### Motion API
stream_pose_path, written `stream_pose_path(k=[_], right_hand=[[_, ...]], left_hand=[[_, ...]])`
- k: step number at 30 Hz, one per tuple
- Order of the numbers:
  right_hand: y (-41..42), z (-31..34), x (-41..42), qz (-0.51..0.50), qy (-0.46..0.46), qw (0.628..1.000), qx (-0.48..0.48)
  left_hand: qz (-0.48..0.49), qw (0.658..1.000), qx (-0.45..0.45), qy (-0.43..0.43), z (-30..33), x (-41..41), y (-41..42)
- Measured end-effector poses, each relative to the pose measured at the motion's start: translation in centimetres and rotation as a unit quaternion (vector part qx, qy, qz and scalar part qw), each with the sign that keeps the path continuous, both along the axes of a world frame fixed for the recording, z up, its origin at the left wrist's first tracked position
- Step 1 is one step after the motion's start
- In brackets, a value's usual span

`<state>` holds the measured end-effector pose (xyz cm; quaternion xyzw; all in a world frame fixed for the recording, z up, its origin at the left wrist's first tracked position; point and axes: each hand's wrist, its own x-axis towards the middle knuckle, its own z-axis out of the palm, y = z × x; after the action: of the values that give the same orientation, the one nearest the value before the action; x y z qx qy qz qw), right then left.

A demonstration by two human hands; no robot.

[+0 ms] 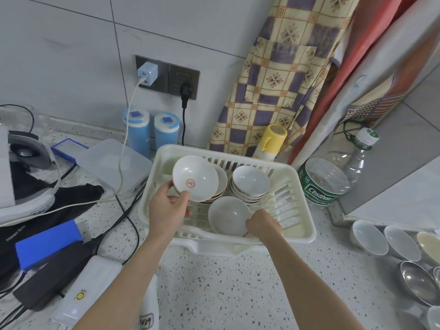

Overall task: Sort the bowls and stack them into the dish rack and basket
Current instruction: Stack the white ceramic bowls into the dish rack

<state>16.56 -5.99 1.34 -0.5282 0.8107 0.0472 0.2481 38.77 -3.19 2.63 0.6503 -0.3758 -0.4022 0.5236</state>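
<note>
My left hand pinches the red-marked bowl by its rim, tilted just over the left stack in the dish rack — my right hand grips the plain bowl nearer me

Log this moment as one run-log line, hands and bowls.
left hand: holds red-emblem bowl | right hand: grips plain bowl | both over white dish rack | stacked bowls inside

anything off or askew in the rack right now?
Nothing spilled or broken. In the cream plastic dish rack, only the red-emblem white bowl is tilted, gripped by the left hand. The right hand holds a plain white bowl beside an upright stack of white bowls.
</note>
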Motion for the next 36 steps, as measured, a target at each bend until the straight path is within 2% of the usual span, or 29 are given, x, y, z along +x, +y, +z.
stream_pose_path(k=[12,17,23,27,31,36], right_hand=[[-0.1,-0.4,-0.1,0.009,0.001,1.0,0.012],[-0.1,-0.8,0.0,-0.014,0.025,1.0,-0.001],[0.1,-0.9,0.4,0.011,0.055,0.998,-0.001],[0.4,-0.9,0.0,0.007,0.011,1.0,-0.011],[0.2,-0.5,-1.1,0.053,-0.053,0.996,0.057],[0.2,-0.7,-1.0,0.083,-0.011,0.995,0.055]], left_hand=[[-0.014,1.0,0.004,-0.012,-0.1,0.1,0.0],[-0.043,0.999,0.022,-0.02,-0.1,0.1,-0.1],[-0.084,0.995,0.051,-0.02,0.2,0.3,0.0],[-0.104,0.992,0.064,0.011,0.5,0.6,0.0],[-0.128,0.988,0.087,0.001,0.8,0.8,-0.1],[-0.162,0.981,0.108,-0.019,1.1,1.0,-0.3]])
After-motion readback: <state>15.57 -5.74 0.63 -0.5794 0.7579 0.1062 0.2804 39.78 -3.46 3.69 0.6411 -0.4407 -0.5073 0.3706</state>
